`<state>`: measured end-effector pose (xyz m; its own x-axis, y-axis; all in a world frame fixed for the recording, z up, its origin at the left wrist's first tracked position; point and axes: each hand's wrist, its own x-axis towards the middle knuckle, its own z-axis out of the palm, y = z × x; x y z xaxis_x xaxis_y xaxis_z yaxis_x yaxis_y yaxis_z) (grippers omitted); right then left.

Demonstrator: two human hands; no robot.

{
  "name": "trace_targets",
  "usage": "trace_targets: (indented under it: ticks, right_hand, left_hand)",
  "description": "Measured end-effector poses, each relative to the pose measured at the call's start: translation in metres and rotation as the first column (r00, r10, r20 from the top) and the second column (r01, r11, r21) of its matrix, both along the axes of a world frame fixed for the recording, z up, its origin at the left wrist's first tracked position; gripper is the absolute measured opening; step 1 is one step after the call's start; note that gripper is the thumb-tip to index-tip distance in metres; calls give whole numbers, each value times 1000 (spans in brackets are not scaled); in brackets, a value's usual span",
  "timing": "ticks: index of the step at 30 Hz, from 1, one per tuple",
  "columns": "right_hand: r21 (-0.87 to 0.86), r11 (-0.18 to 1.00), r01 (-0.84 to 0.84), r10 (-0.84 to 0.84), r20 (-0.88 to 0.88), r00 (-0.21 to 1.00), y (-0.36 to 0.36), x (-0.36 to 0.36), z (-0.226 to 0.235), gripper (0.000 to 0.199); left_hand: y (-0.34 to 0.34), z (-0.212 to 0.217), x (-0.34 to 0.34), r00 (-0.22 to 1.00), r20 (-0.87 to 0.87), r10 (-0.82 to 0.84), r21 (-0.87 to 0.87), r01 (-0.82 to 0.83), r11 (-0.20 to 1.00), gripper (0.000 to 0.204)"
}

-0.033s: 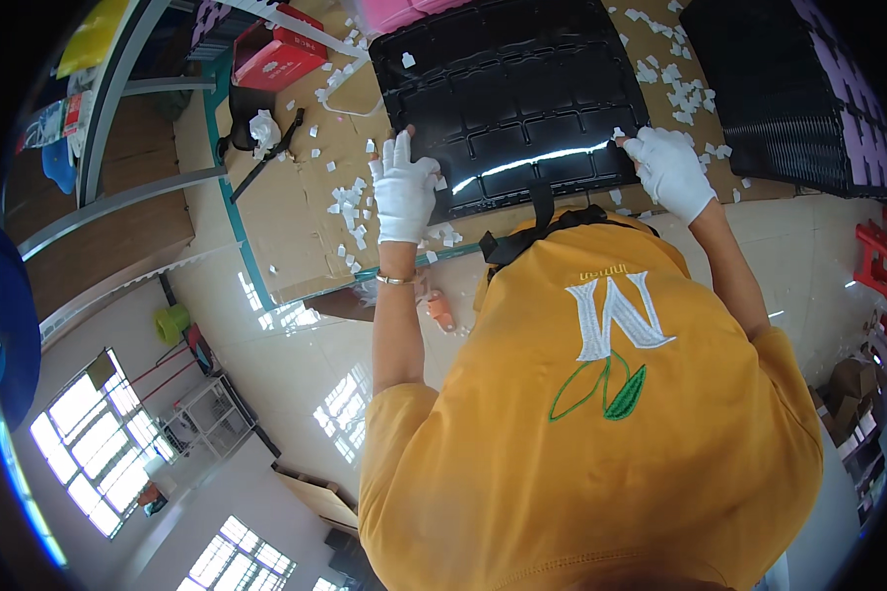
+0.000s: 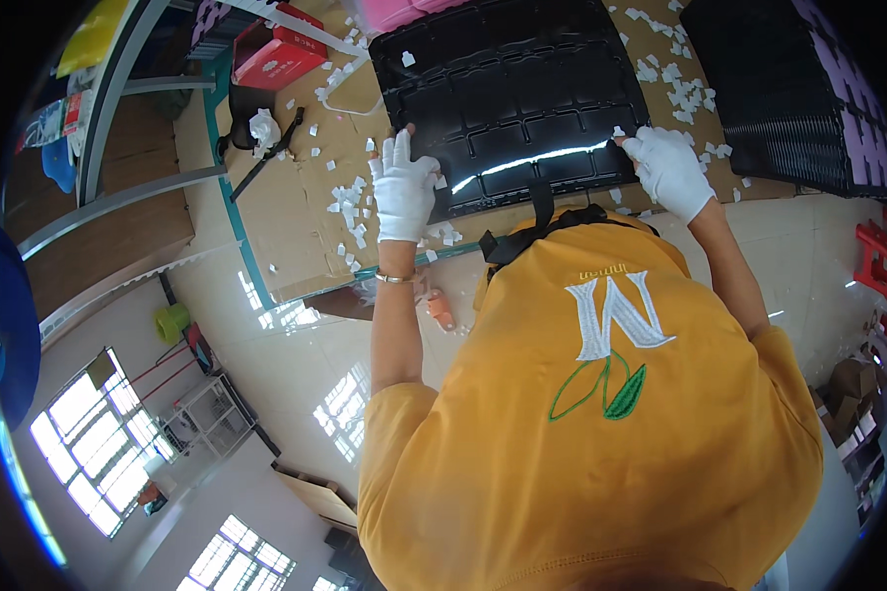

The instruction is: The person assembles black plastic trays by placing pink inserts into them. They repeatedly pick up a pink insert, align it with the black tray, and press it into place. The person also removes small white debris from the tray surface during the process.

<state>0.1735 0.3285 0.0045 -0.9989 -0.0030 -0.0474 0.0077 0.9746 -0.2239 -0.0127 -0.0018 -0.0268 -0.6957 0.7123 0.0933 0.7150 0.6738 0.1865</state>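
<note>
In front of me lies a shiny black plastic tray (image 2: 512, 94) with moulded compartments. My left hand (image 2: 404, 197), in a white glove with bare fingertips, rests at the tray's near left corner. Its outer fingers stretch forward, while thumb and forefinger come together by a small white piece (image 2: 441, 182). At the near right corner, my right hand (image 2: 672, 175), gloved the same way, is closed in a pinch on another small white piece (image 2: 618, 133) over the tray edge. One more white scrap (image 2: 409, 60) lies on the tray's far left part.
Small white scraps (image 2: 350, 207) are scattered over the cardboard-covered table (image 2: 286, 222) on both sides. A tall stack of black trays (image 2: 784, 108) stands at the right. Left are a red box (image 2: 278, 57), crumpled white paper (image 2: 264, 130) and a metal shelf frame (image 2: 123, 212). Something pink (image 2: 404, 14) lies behind.
</note>
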Motion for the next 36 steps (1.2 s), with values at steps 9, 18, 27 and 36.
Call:
trace_targets:
  ticks: [9,18,27,36]
  right_hand:
    - [-177,984,-1,-28,-160,987,-1,26,8,30]
    - [-209,978,16,-65,-228,971,39,-14,-18,20]
    - [-12,999,-35,35,2,999,25,-38,-19,10]
    - [-165,985,-54,35,-113,993,22,-28,-13,6]
  left_hand:
    - [-11,13,60,934,-311,174,190,-118,975,12]
    - [-128,-28,2,792,-167,588,-169,-610,774,37]
    - [-111,-48,39,770,1,638,30,-637,770,36]
    - [-128,-53,48,800,-39,598,92,-593,800,38]
